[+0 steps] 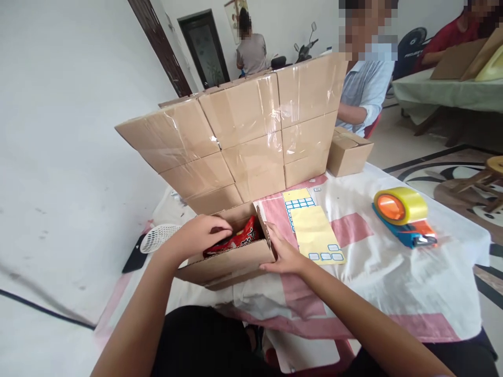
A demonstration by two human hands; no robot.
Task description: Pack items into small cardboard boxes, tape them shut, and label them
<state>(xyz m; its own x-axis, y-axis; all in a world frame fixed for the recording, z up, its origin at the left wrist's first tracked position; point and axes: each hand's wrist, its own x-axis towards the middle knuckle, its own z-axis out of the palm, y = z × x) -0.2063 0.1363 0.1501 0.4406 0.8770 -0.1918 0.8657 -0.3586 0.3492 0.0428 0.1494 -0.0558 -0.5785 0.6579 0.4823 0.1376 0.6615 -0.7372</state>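
An open cardboard box (231, 264) sits near the table's front edge, with a shiny red printed packet (245, 235) inside it. My left hand (202, 233) reaches over the box's left side, its fingers bent and closed at the packet; some fingertips are hidden inside. At the box's right end, my right hand (283, 252) grips the wall, thumb at the near corner and fingers along the outer side.
Behind the box rises a wall of stacked, taped cartons (251, 131). A single carton (349, 152), yellow printed sheets (314, 233), a tape dispenser (404, 217), a white perforated object (159, 236) and a dark phone-like slab (133, 255) lie around. People sit and stand beyond.
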